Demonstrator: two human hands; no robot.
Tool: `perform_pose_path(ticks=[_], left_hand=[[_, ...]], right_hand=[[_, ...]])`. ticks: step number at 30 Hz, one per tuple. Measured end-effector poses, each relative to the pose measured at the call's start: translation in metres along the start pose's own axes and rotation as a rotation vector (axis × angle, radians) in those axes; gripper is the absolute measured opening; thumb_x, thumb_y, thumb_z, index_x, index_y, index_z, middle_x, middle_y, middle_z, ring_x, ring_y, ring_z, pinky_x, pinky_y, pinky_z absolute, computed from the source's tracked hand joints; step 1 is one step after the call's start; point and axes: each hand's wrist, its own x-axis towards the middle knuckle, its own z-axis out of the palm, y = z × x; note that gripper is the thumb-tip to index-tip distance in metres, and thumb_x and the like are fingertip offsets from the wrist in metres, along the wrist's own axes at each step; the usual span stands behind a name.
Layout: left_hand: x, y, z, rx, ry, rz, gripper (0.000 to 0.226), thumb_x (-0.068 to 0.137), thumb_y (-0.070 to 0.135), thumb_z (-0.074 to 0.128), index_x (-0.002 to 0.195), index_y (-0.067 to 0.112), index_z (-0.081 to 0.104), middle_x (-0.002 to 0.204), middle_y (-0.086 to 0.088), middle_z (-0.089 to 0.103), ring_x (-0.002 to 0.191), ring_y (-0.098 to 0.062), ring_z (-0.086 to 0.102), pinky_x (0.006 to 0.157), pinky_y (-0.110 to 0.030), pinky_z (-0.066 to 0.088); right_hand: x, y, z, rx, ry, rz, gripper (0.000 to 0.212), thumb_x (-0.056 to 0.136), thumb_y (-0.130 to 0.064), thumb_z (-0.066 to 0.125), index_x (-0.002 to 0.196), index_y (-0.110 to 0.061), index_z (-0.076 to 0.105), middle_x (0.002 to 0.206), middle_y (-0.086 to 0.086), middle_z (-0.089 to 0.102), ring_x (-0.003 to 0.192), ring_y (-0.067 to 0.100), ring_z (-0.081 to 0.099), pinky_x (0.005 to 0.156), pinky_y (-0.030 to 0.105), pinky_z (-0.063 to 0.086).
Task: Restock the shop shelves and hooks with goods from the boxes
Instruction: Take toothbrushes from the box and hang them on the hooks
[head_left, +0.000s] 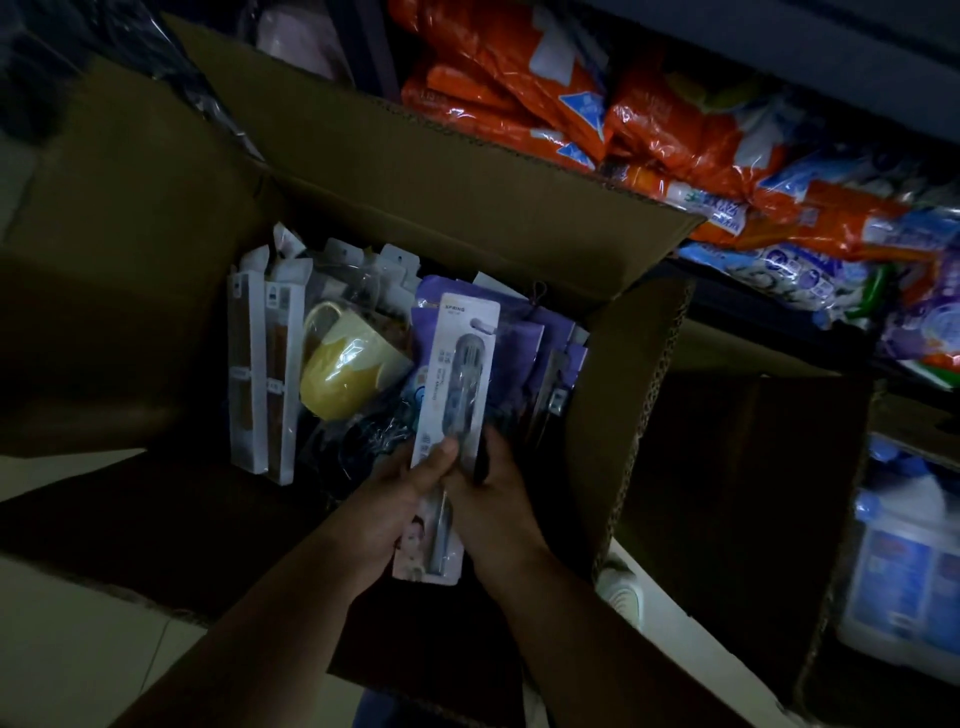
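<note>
An open cardboard box (426, 182) stands in front of me, packed with goods. Over its middle I hold a long white blister pack (457, 374) marked SPRING, with a grey item under the plastic. My left hand (410, 488) grips the pack's lower part, thumb on its front. From the right, my right hand (493, 493) holds the same pack, fingers curled on its edge. A second card (428, 545) with a printed picture shows below my hands; which hand holds it is unclear. Purple packets (540, 343) lie behind the pack.
In the box also sit a yellow mug (343, 374) in plastic wrap and tall clear-and-white packs (265, 374). Orange and blue bags (675, 130) fill the shelf beyond the box. A second box (753, 493) and white jugs (909, 561) stand at the right.
</note>
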Motion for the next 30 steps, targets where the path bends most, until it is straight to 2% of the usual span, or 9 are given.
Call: perform_pose_path(ticks=[4, 8, 10, 13, 15, 18, 24, 27, 30], left_hand=[[-0.006, 0.004, -0.01, -0.064, -0.077, 0.033, 0.047, 0.075, 0.034, 0.072, 0.118, 0.017, 0.063, 0.113, -0.019, 0.068, 0.101, -0.03, 0.067, 0.081, -0.036, 0.058], [-0.012, 0.004, -0.019, 0.011, -0.081, 0.032, 0.043, 0.082, 0.008, 0.069, 0.123, 0.011, 0.059, 0.101, -0.011, 0.073, 0.086, -0.019, 0.072, 0.064, -0.023, 0.056], [-0.017, 0.005, -0.019, 0.036, -0.034, 0.044, 0.03, 0.087, -0.002, 0.06, 0.114, 0.011, 0.061, 0.082, -0.003, 0.074, 0.068, -0.009, 0.069, 0.051, -0.014, 0.05], [-0.023, 0.006, -0.028, 0.023, 0.046, 0.031, 0.026, 0.09, -0.001, 0.055, 0.108, 0.017, 0.061, 0.061, 0.005, 0.069, 0.055, -0.006, 0.065, 0.042, -0.013, 0.045], [-0.026, 0.007, -0.041, 0.005, 0.138, 0.033, 0.027, 0.09, 0.003, 0.057, 0.107, 0.022, 0.061, 0.071, 0.008, 0.073, 0.066, -0.006, 0.069, 0.049, -0.017, 0.051], [-0.034, 0.013, -0.062, -0.016, 0.246, 0.038, 0.032, 0.088, 0.012, 0.061, 0.116, 0.03, 0.061, 0.105, 0.002, 0.072, 0.097, -0.018, 0.067, 0.07, -0.033, 0.053], [-0.044, 0.018, -0.098, -0.06, 0.296, 0.061, 0.034, 0.09, 0.012, 0.058, 0.12, 0.026, 0.061, 0.104, -0.006, 0.073, 0.092, -0.023, 0.071, 0.082, -0.043, 0.053], [-0.045, 0.013, -0.105, -0.036, 0.318, 0.039, 0.03, 0.089, 0.014, 0.06, 0.114, 0.029, 0.063, 0.105, -0.005, 0.073, 0.099, -0.025, 0.068, 0.092, -0.05, 0.049], [-0.049, 0.011, -0.1, -0.055, 0.304, 0.04, 0.027, 0.091, 0.01, 0.057, 0.112, 0.026, 0.062, 0.095, -0.004, 0.075, 0.09, -0.021, 0.071, 0.085, -0.044, 0.053]], right_hand=[[-0.002, -0.004, -0.007, -0.029, -0.06, 0.075, 0.022, 0.092, -0.028, 0.06, 0.113, -0.034, 0.057, 0.098, -0.017, 0.064, 0.081, -0.011, 0.063, 0.069, 0.011, 0.052], [-0.005, -0.003, -0.007, -0.007, -0.085, 0.222, 0.035, 0.083, -0.055, 0.062, 0.114, -0.04, 0.06, 0.117, -0.004, 0.067, 0.104, 0.015, 0.065, 0.093, 0.042, 0.053], [-0.008, -0.004, -0.005, -0.006, -0.06, 0.218, 0.051, 0.077, -0.066, 0.059, 0.119, -0.037, 0.058, 0.12, -0.006, 0.065, 0.107, 0.015, 0.063, 0.093, 0.041, 0.052], [-0.001, -0.006, -0.008, -0.024, 0.186, 0.183, 0.043, 0.095, -0.04, 0.05, 0.135, -0.025, 0.044, 0.132, -0.004, 0.052, 0.116, 0.017, 0.053, 0.088, 0.032, 0.049], [0.011, 0.002, -0.013, -0.166, 0.362, 0.193, 0.046, 0.098, -0.026, 0.049, 0.14, -0.012, 0.037, 0.138, 0.007, 0.048, 0.124, 0.026, 0.048, 0.1, 0.033, 0.042], [0.033, 0.017, -0.013, -0.345, 0.542, 0.236, 0.048, 0.094, -0.019, 0.054, 0.138, -0.005, 0.04, 0.135, 0.016, 0.053, 0.122, 0.031, 0.052, 0.099, 0.031, 0.038], [0.073, 0.04, -0.007, -0.472, 0.595, 0.339, 0.052, 0.094, -0.011, 0.049, 0.141, 0.003, 0.035, 0.144, 0.023, 0.042, 0.132, 0.034, 0.043, 0.107, 0.037, 0.033], [0.068, 0.04, -0.006, -0.563, 0.597, 0.302, 0.043, 0.096, -0.014, 0.049, 0.133, 0.006, 0.043, 0.136, 0.025, 0.049, 0.125, 0.035, 0.05, 0.098, 0.036, 0.04], [0.045, 0.028, -0.006, -0.535, 0.604, 0.224, 0.038, 0.096, -0.02, 0.051, 0.128, 0.002, 0.051, 0.128, 0.023, 0.057, 0.116, 0.033, 0.056, 0.085, 0.031, 0.043]])
